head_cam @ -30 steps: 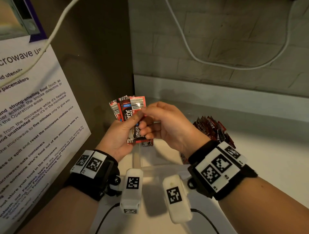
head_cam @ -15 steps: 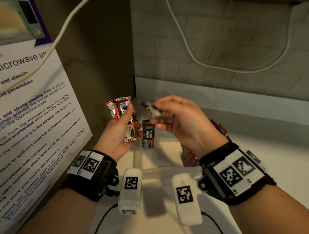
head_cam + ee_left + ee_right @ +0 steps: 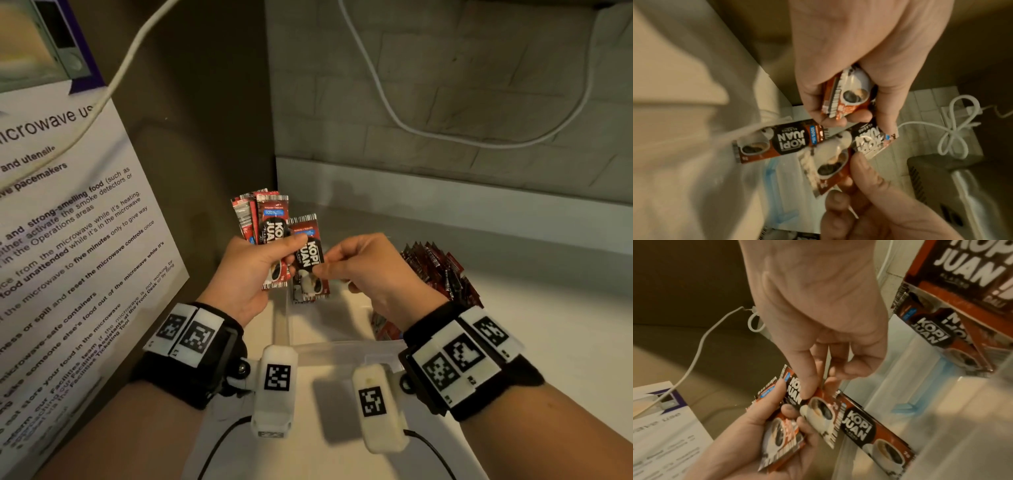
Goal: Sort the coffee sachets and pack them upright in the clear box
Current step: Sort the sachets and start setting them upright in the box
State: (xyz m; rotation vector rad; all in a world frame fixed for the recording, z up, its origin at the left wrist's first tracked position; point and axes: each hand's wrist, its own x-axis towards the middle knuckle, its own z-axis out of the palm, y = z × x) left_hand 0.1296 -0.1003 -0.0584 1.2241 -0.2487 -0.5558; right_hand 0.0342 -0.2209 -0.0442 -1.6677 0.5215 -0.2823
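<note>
Right hand (image 3: 370,270): thumb and forefinger closed in a pinch on the lower half of a single sachet (image 3: 308,260), held face-up toward the head camera, long axis near vertical and leaning slightly, printed cup at the bottom end, barcode strip at the top. Immediately to its left and touching at the upper edge, left hand (image 3: 253,274) curled round a fanned stack of sachets (image 3: 263,219), thumb laid across the front one, all standing roughly upright with the same end up. Judged the step in hand: adding the single sachet to the stack, front face matching. Pivotal relation: stack just left of and slightly above the pinched sachet, both long axes close to parallel, so only a short sideways slide under the left thumb seems needed, with no turn end for end. Directly below both hands, the clear box (image 3: 329,353), its near rim showing between the wrists. At least one sachet already standing against the box's left wall in the wrist views. Further right, beyond the right wrist, a heap of unsorted sachets (image 3: 442,270) on the counter (image 3: 548,308), nearer the right hand than the left, hence likely the right hand's job to fetch.
</note>
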